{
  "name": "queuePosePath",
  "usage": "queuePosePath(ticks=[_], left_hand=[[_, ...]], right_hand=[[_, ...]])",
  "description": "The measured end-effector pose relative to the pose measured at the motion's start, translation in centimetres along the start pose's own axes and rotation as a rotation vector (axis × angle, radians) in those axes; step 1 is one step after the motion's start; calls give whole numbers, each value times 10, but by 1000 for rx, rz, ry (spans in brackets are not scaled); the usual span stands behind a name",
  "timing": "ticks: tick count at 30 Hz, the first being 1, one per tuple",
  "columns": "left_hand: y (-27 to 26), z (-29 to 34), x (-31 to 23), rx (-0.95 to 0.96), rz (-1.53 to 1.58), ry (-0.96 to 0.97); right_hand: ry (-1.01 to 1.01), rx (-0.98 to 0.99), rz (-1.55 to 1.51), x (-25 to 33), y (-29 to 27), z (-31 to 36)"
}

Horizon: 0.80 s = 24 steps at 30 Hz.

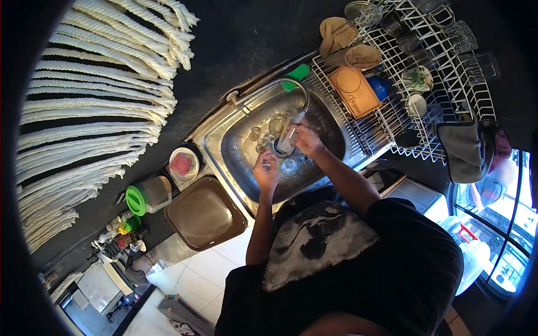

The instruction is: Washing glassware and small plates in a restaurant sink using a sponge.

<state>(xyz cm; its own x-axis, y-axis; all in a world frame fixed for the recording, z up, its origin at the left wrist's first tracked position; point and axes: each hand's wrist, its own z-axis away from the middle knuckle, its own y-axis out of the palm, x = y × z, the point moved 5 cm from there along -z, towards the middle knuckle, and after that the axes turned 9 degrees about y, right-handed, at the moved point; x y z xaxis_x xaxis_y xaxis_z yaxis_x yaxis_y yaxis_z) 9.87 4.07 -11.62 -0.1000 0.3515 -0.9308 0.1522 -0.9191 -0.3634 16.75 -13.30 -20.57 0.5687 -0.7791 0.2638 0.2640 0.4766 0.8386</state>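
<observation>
My right hand is wrapped round a tall clear drinking glass, tilted below the end of the curved metal tap. Close to the glass's lower end is my left hand, its fingers curled inward; what they hold, if anything, is too small to make out. Both hands are over the steel sink. Several clear glass pieces lie in the basin around them, among them a round one beside the held glass and a small one toward the tap.
A wire dish rack at the right holds a wooden board, brown items and glasses. Left of the sink are a brown tray, a bowl with a pink sponge and a green-lidded container. A green object lies behind the basin.
</observation>
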Motion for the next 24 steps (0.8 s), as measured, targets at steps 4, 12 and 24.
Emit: queuePosePath(ticks=[4,12,24], left_hand=[[-6,1,9,-19,-40,9],[26,5,21,363,524,-584],[4,-25,-34,-84,499,-321]], right_hand=[[-69,96,10,-1,5,-2],[187,165,-71,-12,31,5],[107,144,-292,3,38,-24]])
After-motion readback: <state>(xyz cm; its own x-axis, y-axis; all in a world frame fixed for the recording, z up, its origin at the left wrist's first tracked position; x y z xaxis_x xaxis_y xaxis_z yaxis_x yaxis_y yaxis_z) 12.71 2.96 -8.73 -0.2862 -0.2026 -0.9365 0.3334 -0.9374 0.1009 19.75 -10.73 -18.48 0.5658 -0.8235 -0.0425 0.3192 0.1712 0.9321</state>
